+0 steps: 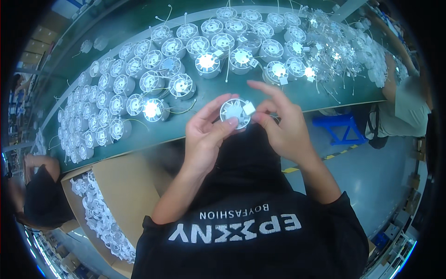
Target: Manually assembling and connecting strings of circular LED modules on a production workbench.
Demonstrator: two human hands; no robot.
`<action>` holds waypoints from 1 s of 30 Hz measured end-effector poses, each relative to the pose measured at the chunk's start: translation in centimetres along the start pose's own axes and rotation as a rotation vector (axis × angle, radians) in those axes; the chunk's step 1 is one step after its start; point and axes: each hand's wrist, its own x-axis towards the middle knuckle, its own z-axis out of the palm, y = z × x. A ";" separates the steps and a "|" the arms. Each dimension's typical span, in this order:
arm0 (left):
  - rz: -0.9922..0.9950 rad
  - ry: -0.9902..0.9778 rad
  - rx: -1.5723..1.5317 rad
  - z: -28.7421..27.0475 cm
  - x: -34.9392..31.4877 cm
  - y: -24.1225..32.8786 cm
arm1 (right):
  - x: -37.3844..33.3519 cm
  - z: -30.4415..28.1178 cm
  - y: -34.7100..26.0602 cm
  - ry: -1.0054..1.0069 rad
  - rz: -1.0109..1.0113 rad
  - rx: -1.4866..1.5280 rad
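While the left hand (204, 132) pinches a round white housing (227, 110) between its thumb, laid over the front face, and the fingers curled around the side, the right hand (288, 128) works close by at the centre of the frame. Its index finger is stretched out toward the table; its thumb and other fingers are bent near a small white block (249, 109) at the housing's right edge. Whether they pinch it or only hover beside it cannot be told.

The housing is held up by the table's near edge, so a loosened left grip could drop it past that edge. A sideways tug on the block might twist the housing, and the thumb, pressing too hard, could bend the inner parts.

Beyond, on the green table (216, 93), similar housings (182, 86) stand in rows across the upper left and top, some trailing thin wires that a sleeve or wrist could snag. A tangled heap of clear parts (337, 53) lies at upper right. At lower left, a cardboard box (127, 186) contains crumpled-looking white pieces (102, 221); a blue stool (341, 128) stands at right.
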 end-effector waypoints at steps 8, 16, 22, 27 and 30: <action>0.248 -0.171 0.235 1.4 -0.3 1.6 | -0.7 0.8 1.1 -0.006 -0.164 0.263; 0.288 -0.285 0.416 1.2 -0.6 3.5 | -0.2 0.5 1.1 -0.028 -0.403 0.109; 0.648 -0.166 0.799 1.2 5.3 12.9 | 1.0 -0.4 3.7 0.494 -0.823 -0.173; 0.460 0.080 0.934 -4.6 17.9 24.4 | 1.6 -3.8 10.9 1.053 -0.396 0.005; 0.210 0.252 1.225 -15.3 25.3 27.6 | 2.5 -3.6 13.8 1.073 -0.409 -0.294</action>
